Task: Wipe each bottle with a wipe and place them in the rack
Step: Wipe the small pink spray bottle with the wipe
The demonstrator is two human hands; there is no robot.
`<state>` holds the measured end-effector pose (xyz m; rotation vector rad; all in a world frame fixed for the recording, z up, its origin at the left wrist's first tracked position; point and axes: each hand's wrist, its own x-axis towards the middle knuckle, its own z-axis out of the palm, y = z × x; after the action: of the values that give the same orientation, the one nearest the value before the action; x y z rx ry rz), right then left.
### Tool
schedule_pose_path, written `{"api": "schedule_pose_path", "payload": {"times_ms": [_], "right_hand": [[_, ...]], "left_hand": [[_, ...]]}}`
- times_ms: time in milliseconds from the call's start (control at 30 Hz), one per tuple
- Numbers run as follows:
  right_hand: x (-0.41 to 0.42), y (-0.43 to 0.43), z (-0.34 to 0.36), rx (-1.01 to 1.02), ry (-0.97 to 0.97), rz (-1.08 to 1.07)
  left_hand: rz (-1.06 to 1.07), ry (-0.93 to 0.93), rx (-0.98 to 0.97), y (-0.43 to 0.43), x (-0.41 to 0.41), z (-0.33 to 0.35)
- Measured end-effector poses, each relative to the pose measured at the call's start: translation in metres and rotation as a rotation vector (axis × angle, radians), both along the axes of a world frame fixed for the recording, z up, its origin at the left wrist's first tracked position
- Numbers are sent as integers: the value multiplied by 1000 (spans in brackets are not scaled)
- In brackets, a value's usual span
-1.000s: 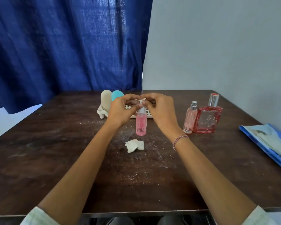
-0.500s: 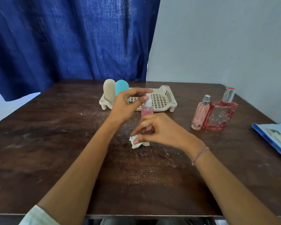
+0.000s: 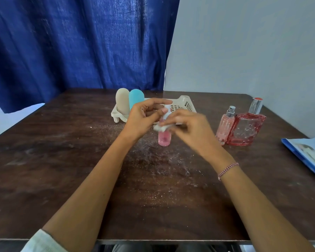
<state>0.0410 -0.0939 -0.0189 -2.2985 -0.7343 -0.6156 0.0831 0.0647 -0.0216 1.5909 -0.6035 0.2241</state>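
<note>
Left hand (image 3: 144,118) pinches the translucent pink bottle (image 3: 164,138); right hand (image 3: 190,129) clutches a crumpled white wipe (image 3: 160,128) against it.

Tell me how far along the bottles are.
Done: beige bottle and teal bottle stand in the rack. In hand: left hand holds the pink spray bottle by its top, right hand holds the wipe against it. Left: slim pink bottle and red perfume bottle, on the table.
</note>
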Motion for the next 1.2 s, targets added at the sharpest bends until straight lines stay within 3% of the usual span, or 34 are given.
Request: {"api": "schedule_pose_path", "payload": {"times_ms": [67,133,633,800,1000,1133,1200], "right_hand": [[1,-6,2,144,-167,-133],[2,-6,0,149,-223,-202],[-9,13,-8,-237,-203,-175],[-9,11,-6,-117,-270,-209],[-5,11,-10,-162,-191,-182],[4,13,-14,-220,82,-138],[2,14,-13,-188,66,-146]], "left_hand": [[1,14,-7,0,0,-1],[8,23,-10,-1,1,-1],[143,-39,-51,-6,1,-7],[183,-112,-9,-9,-1,-6],[192,-99,-11,-11,-2,-6],[180,-13,-71,-5,1,-8],[182,1,-75,-3,3,-9]]}}
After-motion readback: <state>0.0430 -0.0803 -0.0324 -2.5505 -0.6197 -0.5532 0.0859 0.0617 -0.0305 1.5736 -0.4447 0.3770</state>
